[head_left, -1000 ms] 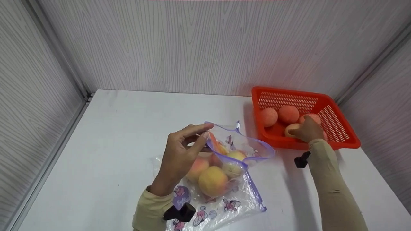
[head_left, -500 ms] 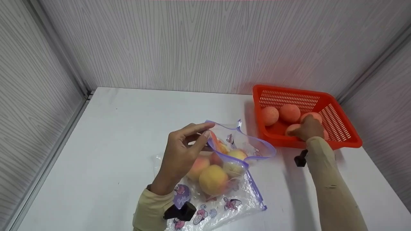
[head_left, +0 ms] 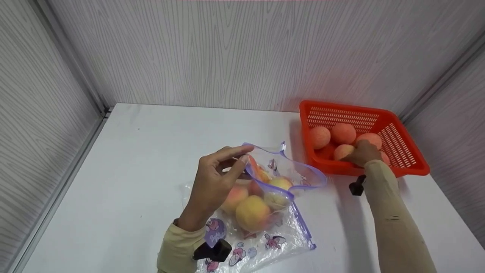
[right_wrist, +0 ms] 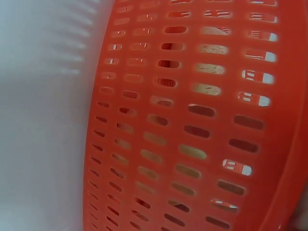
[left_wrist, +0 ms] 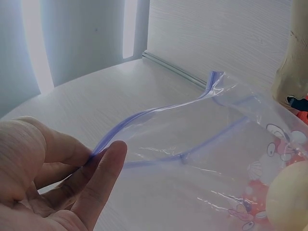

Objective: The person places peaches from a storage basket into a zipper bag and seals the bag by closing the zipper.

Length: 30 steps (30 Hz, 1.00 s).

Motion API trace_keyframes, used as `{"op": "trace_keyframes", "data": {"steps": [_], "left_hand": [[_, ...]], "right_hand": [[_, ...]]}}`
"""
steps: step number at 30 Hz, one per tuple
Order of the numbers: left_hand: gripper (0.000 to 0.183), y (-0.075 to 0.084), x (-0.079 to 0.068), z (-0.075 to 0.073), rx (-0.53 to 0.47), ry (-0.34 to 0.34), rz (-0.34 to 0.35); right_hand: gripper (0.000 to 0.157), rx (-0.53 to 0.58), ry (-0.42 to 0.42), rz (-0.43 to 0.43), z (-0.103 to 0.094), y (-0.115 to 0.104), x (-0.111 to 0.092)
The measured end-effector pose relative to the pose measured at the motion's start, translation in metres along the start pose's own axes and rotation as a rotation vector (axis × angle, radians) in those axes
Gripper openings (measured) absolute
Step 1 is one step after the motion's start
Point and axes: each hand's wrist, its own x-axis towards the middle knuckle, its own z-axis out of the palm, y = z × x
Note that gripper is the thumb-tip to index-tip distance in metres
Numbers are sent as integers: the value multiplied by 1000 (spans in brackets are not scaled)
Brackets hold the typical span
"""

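My left hand (head_left: 218, 174) pinches the purple zip edge of a clear zip bag (left_wrist: 216, 183) between thumb and fingers, and the bag's mouth gapes open. Several yellow-and-red peaches (head_left: 253, 213) lie inside the bag. At the right, my right hand (head_left: 365, 153) reaches down into a red plastic basket (head_left: 411, 151). Its thumb and fingers are around a peach (head_left: 343, 151) near the front wall, though the fingertips are partly hidden. In the right wrist view the slotted basket wall (right_wrist: 183, 115) fills most of the frame and hides the hand's hold.
Other peaches (head_left: 343, 133) sit in the basket around the right hand. Under the filled bag lies another clear printed zip bag (head_left: 273, 254), flat on the white table (head_left: 113, 178). Wood-grain panels (head_left: 212, 53) stand behind and at both sides.
In the basket, my right hand has closed its thumb and fingers further about the front peach, which has shifted slightly. My left hand keeps its hold on the bag's edge.
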Motion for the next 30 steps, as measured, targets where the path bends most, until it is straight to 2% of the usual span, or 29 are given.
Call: {"op": "trace_keyframes", "data": {"steps": [4,7,11,14,18,20,23,27,30], "left_hand": [[22,0,1,1,1,2,1],[22,0,1,1,2,3,0],[23,-1,2,1,1,0,-4],[23,-1,2,1,3,1,-6],[23,-1,2,1,3,4,-13],[23,0,2,1,1,3,-16],[23,0,3,0,0,3,-14],[23,0,4,-1,-5,4,-12],[23,-1,5,-1,-16,4,-13]], "right_hand": [[93,8,13,-20,-1,1,0],[85,26,40,-64,-1,2,2],[76,28,156,-161,-2,2,-2],[81,89,249,-210,-5,-4,-12],[82,310,326,-255,-13,-17,-30],[74,441,367,-299,-16,-25,-38],[59,657,390,-414,-18,-37,-51],[54,853,311,-565,-18,-53,-74],[54,959,195,-632,-15,-62,-91]]}}
